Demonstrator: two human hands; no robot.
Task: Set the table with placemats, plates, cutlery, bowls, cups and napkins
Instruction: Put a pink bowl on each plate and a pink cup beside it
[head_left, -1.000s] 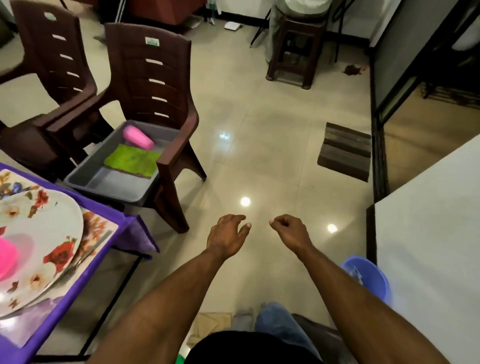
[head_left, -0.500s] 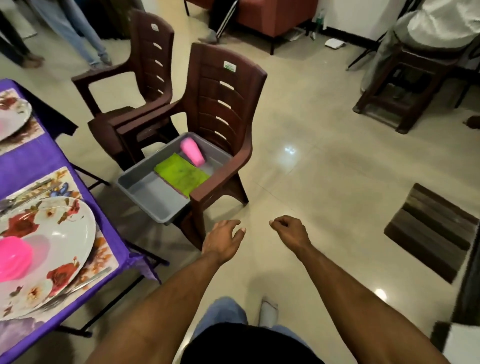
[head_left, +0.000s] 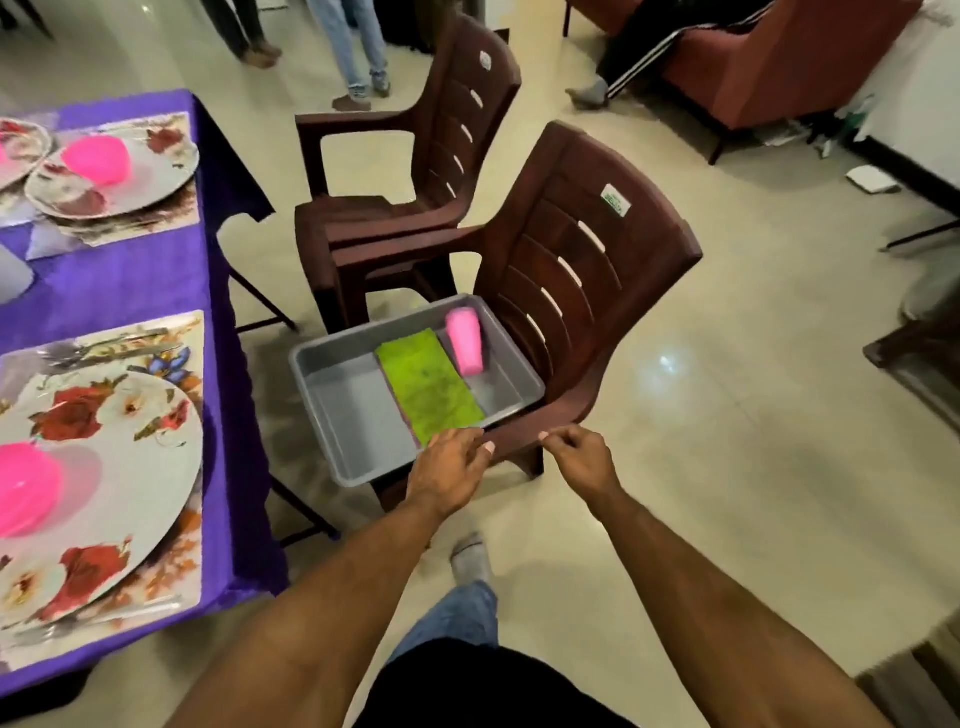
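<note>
A grey tub (head_left: 358, 410) sits on the seat of a brown plastic chair (head_left: 582, 270). Inside it lie a green napkin (head_left: 431, 389) and a pink cup (head_left: 465, 340) on its side. My left hand (head_left: 449, 470) hangs empty just over the tub's near rim, fingers relaxed. My right hand (head_left: 579, 457) is empty too, loosely curled, near the chair's front edge. On the purple table (head_left: 130, 280) at the left, a floral plate (head_left: 109, 467) on a placemat (head_left: 176, 587) carries a pink bowl (head_left: 23, 488). A second plate (head_left: 135, 171) with a pink bowl (head_left: 98, 158) stands farther back.
A second brown chair (head_left: 415, 156) stands behind the first. People's legs (head_left: 358, 47) are at the far end of the room, and a red sofa (head_left: 779, 57) at the top right. Bare tiled floor (head_left: 727, 441) stretches to the right of the chair.
I have stepped closer to the chair and turned left. The tub now lies right under my hands, and more of the table shows. Both hands stay empty.
</note>
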